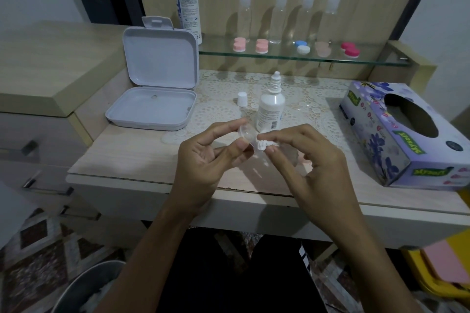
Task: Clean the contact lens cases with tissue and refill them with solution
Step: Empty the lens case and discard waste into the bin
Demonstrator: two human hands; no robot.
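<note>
The wiping step looks under way. The left hand (203, 155) pinches a clear little case (246, 132), and the right hand (305, 152) pinches a twisted tissue (262, 145) against it. The open bottle (270, 107) (at 12 o'clock from the case) probably comes next, for filling.

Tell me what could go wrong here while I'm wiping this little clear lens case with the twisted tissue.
1. The small white solution bottle stands uncapped right behind your left hand and right hand; a bump could tip and spill it.
2. Its small white cap sits loose on the lace mat and could roll away.
3. The clear plastic lens case is pinched only by fingertips; pushing hard with the twisted white tissue might flick it out.
</note>
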